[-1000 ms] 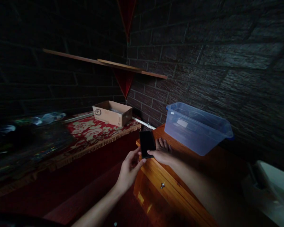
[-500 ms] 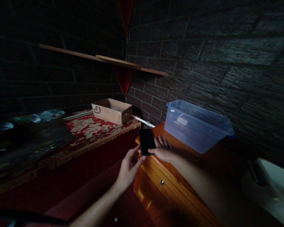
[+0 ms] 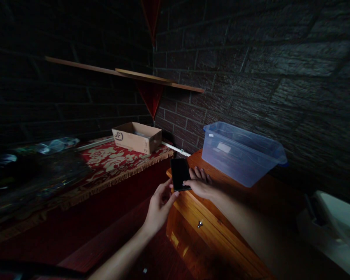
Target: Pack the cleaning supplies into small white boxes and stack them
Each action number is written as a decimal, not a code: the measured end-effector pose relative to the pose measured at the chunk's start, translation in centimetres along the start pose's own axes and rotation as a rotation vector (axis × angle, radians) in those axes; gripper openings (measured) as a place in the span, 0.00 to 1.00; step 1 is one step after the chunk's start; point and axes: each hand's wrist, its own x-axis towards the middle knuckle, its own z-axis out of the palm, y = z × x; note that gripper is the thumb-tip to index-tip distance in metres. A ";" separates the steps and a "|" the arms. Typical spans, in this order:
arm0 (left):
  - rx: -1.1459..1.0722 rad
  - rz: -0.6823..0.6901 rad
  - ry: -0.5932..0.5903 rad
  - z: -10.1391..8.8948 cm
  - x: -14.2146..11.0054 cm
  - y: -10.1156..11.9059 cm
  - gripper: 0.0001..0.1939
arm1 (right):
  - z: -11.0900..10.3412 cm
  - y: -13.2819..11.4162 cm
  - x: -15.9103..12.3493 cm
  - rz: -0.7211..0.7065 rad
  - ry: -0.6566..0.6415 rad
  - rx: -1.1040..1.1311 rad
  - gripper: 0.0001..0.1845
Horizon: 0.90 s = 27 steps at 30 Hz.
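A black smartphone (image 3: 179,171) with a dark screen is at the near left corner of the wooden cabinet (image 3: 205,214). My left hand (image 3: 160,206) grips its lower left corner, thumb at the bottom edge and fingers at the left side. On the other side, my right hand (image 3: 200,182) rests palm down on the cabinet top with its fingers spread. Its thumb touches the lower right part of the screen. Whether the phone lies fully flat on the wood is hard to tell.
A translucent blue plastic bin (image 3: 239,155) stands behind my right hand. A cardboard box (image 3: 137,138) sits on a red patterned cloth (image 3: 105,159) at the left. A whitish container (image 3: 341,221) is at the right edge. A wooden shelf (image 3: 128,74) spans the dark corner.
The view has shifted very slightly. Both hands and the phone keep nearly the same positions.
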 end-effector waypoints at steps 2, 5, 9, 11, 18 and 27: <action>-0.013 0.003 0.002 0.1 0.0 -0.1 0.29 | 0.0 -0.1 -0.1 -0.003 0.001 -0.011 0.47; -0.012 0.003 0.018 0.2 0.0 -0.3 0.29 | 0.0 -0.1 -0.2 -0.009 0.000 -0.027 0.48; 0.003 -0.003 0.013 0.2 0.0 -0.2 0.29 | 0.0 -0.1 0.0 -0.007 -0.003 -0.037 0.49; 0.011 -0.005 0.015 0.2 0.0 -0.2 0.29 | 0.0 0.0 0.1 -0.011 -0.002 -0.037 0.49; 0.016 -0.006 0.021 0.1 0.0 -0.2 0.30 | 0.1 0.0 -0.2 -0.022 0.024 0.006 0.49; 0.072 0.006 0.022 0.3 0.5 0.2 0.29 | -0.8 0.3 -1.5 -0.054 0.179 0.290 0.31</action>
